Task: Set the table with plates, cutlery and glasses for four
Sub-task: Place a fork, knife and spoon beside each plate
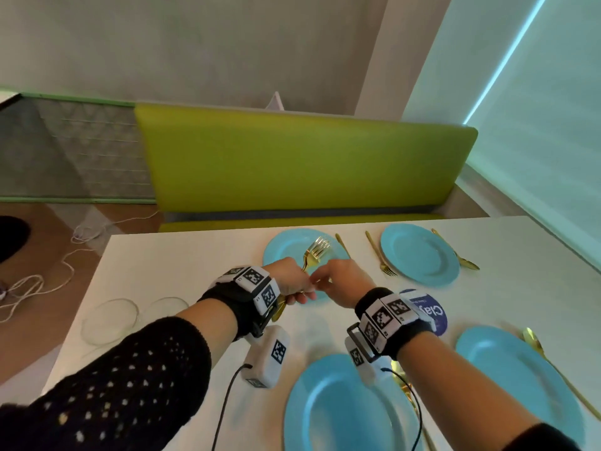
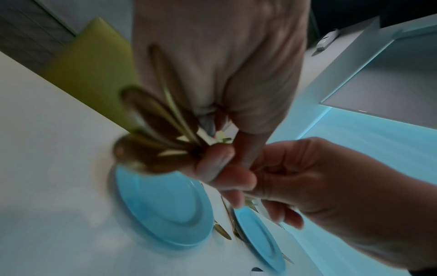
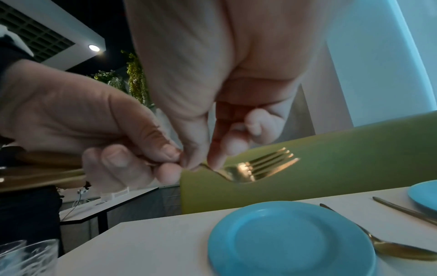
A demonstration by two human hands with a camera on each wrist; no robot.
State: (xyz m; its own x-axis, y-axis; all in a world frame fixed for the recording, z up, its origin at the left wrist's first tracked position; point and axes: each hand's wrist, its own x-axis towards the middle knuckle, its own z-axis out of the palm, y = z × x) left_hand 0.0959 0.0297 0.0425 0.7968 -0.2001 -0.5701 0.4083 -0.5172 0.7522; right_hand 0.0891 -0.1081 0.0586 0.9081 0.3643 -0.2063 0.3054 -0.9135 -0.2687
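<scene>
Black perforated sleeve (image 1: 123, 385); marker-tagged black wristbands (image 1: 387, 315).

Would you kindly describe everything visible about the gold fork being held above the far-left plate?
The gold fork looks like shiny polished metal, with four slim tines and a narrow neck. It is held in the air, roughly level, tines pointing away over the blue plate and touching nothing on the table. The right hand pinches its neck with thumb and forefinger, while the left hand grips the handle end together with other gold cutlery, so its handle is mostly hidden.

Dim wrist views, motion blur, wide-angle distortion
</scene>
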